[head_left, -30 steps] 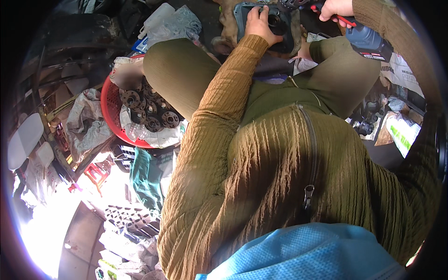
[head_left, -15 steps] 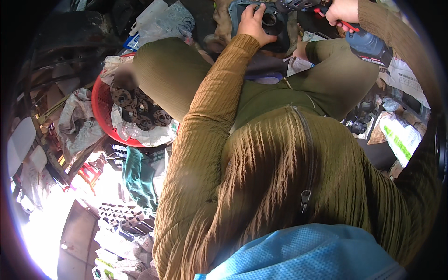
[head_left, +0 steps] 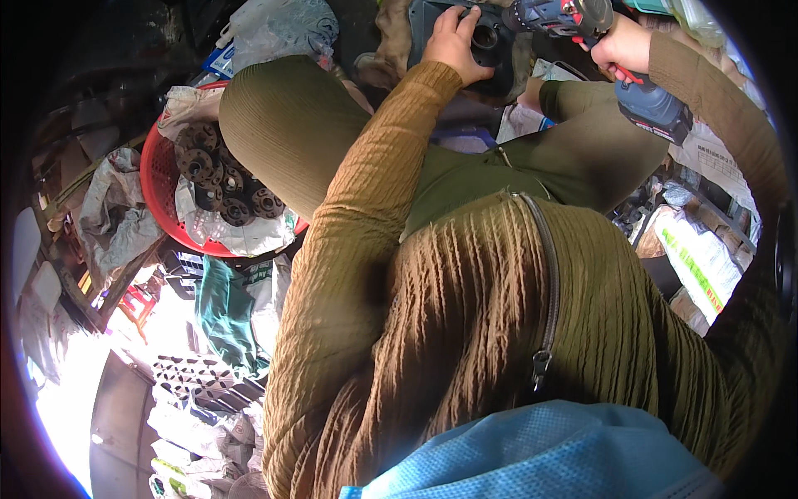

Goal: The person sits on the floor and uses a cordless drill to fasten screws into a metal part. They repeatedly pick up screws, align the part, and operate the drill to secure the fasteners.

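Note:
At the top of the view my left hand (head_left: 454,50) grips a dark metal housing (head_left: 504,60), fingers over its far side and thumb on the near side. A round hole (head_left: 485,37) shows in the housing beside my thumb. My right hand (head_left: 623,45) is wrapped around the handle of a blue-and-black cordless drill (head_left: 654,110) with red details. The drill's front end points left, close to the housing's right side. Whether its tip touches the housing cannot be made out. Part of the drill is cut off by the upper edge.
Left of my knee stands a red plastic basket (head_left: 158,212) holding several dark round flanged parts (head_left: 196,165). Clear plastic bags (head_left: 287,33) lie beyond it. A green cloth (head_left: 224,312) and a perforated crate (head_left: 195,374) are at the lower left. Packages (head_left: 694,258) lie at the right.
My right hand and the drill have come slightly nearer and to the right, so more of the drill shows. My left hand keeps its grip on the housing. The surroundings have shifted left in view.

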Action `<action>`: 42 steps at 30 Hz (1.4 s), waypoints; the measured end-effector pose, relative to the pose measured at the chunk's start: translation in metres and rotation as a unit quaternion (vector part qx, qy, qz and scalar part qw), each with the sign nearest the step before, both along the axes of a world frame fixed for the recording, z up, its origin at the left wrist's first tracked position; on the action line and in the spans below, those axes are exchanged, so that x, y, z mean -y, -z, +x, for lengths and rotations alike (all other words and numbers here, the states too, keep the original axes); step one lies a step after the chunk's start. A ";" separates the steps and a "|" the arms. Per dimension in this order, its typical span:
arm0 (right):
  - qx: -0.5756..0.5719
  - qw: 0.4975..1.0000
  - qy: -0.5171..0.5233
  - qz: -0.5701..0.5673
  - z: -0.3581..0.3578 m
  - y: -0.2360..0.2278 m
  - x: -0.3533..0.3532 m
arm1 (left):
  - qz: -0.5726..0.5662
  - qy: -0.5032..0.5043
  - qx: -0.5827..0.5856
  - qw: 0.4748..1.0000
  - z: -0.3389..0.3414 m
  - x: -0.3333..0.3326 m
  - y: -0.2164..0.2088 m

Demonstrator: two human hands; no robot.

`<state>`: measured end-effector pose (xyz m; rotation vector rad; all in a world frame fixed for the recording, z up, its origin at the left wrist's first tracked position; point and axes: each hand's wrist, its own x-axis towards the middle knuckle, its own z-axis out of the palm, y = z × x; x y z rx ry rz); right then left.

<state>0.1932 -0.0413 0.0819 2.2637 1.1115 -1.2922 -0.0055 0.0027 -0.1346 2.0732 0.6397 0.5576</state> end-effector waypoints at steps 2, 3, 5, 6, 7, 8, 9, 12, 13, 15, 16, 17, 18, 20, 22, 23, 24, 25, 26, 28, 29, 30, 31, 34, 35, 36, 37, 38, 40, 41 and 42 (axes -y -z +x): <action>0.000 1.000 -0.004 0.001 0.000 0.001 -0.001 | -0.001 0.004 -0.004 1.000 0.000 0.000 -0.001; -0.001 1.000 -0.005 0.001 0.000 0.001 -0.001 | -0.004 0.005 -0.001 1.000 0.000 0.000 -0.002; 0.000 1.000 -0.007 -0.004 0.001 0.003 -0.002 | -0.007 0.006 0.004 1.000 0.000 0.000 -0.002; -0.001 1.000 -0.007 -0.001 0.002 0.003 -0.003 | -0.003 0.005 0.006 1.000 0.000 -0.001 -0.002; -0.001 1.000 -0.007 -0.004 0.002 0.004 -0.002 | 0.001 0.005 0.007 1.000 0.000 -0.001 -0.001; 0.000 1.000 -0.009 -0.005 0.003 0.005 0.000 | 0.005 0.004 0.008 1.000 0.000 0.000 0.000; -0.001 1.000 -0.009 -0.005 0.005 0.006 0.000 | -0.011 0.009 0.002 1.000 0.000 0.000 0.001; -0.003 1.000 -0.004 -0.001 0.011 0.011 0.005 | -0.016 0.009 -0.023 1.000 0.001 0.001 0.002; -0.006 1.000 -0.001 0.003 0.013 0.012 0.007 | 0.006 -0.002 -0.036 0.999 0.000 0.002 0.002; -0.014 1.000 0.004 0.010 0.013 0.015 0.011 | 0.039 -0.011 -0.051 0.998 0.000 0.003 0.001; -0.021 1.000 0.013 0.010 0.011 0.016 0.015 | 0.049 -0.007 -0.055 0.997 -0.001 0.003 -0.001; -0.031 0.999 0.025 0.014 0.009 0.016 0.017 | 0.063 -0.008 -0.061 0.996 -0.001 0.002 -0.002; -0.044 0.998 0.042 0.025 0.007 0.015 0.021 | 0.061 -0.005 -0.059 0.996 -0.001 0.001 -0.004; -0.081 0.991 0.045 0.096 0.005 0.007 0.025 | 0.054 -0.007 -0.070 0.996 -0.001 0.001 -0.007; -0.075 0.985 0.065 0.143 0.007 -0.001 0.029 | 0.049 -0.002 -0.089 0.995 -0.001 0.001 -0.010; -0.085 0.983 0.081 0.144 0.010 -0.003 0.027 | 0.048 -0.004 -0.091 0.995 -0.001 0.001 -0.011; -0.097 0.980 0.099 0.146 0.013 -0.004 0.025 | 0.045 0.003 -0.096 0.994 -0.001 0.002 -0.012; -0.108 0.976 0.118 0.148 0.018 -0.002 0.022 | 0.054 0.000 -0.099 0.994 -0.001 0.002 -0.014; -0.112 0.971 0.129 0.165 0.022 0.005 0.015 | 0.059 0.003 -0.103 0.993 -0.002 0.002 -0.015; -0.120 0.961 0.150 0.198 0.026 0.031 0.002 | 0.075 -0.010 -0.096 0.993 -0.002 0.003 -0.018; -0.136 0.960 0.154 0.190 0.029 0.045 -0.005 | 0.088 -0.027 -0.084 0.992 -0.002 0.004 -0.020; -0.114 0.957 0.169 0.208 0.031 0.060 -0.009 | 0.106 -0.043 -0.084 0.990 -0.001 0.003 -0.021; -0.111 0.956 0.176 0.206 0.035 0.072 -0.014 | 0.075 -0.080 -0.038 0.993 0.000 0.004 -0.022; -0.108 0.959 0.169 0.200 0.043 0.097 -0.028 | -0.123 -0.228 0.122 0.958 0.007 -0.006 -0.020; -0.106 0.960 0.163 0.199 0.043 0.102 -0.030 | -0.139 -0.290 0.129 0.938 0.008 -0.010 -0.018; -0.109 0.959 0.166 0.200 0.043 0.104 -0.032 | -0.196 -0.336 0.106 0.915 0.010 -0.017 -0.015; -0.111 0.959 0.169 0.200 0.041 0.105 -0.034 | -0.251 -0.375 0.135 0.882 0.011 -0.020 -0.010; -0.113 0.958 0.171 0.201 0.038 0.105 -0.035 | -0.322 -0.412 0.151 0.839 0.012 -0.024 -0.005; -0.103 0.965 0.154 0.187 0.032 0.101 -0.037 | -0.353 -0.425 0.175 0.815 0.014 -0.033 0.006; -0.107 0.966 0.141 0.189 0.030 0.097 -0.037 | -0.373 -0.426 0.186 0.803 0.016 -0.038 0.012; -0.102 0.966 0.144 0.189 0.027 0.091 -0.037 | -0.377 -0.420 0.202 0.800 0.017 -0.042 0.018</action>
